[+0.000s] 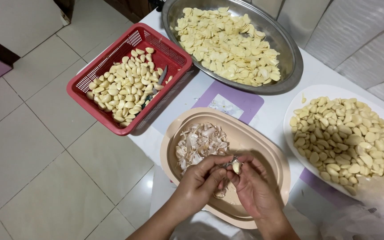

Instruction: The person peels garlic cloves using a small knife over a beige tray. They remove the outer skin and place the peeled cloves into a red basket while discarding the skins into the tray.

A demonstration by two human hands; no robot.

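Both hands meet over the near end of a beige oval tray (263, 146). My right hand (252, 186) pinches a single garlic clove (235, 166) between thumb and fingers. My left hand (198, 180) grips a small knife (226, 163) whose tip touches the clove; most of the knife is hidden in the fist. A heap of papery garlic skins (201, 144) lies in the tray's far left part, just beyond my left hand.
A red mesh basket (165, 51) with peeled cloves and a dark-handled tool overhangs the table's left edge. A steel bowl (290, 58) holds sliced garlic at the back. A white platter (316, 91) of cloves sits at right. Tiled floor lies to the left.
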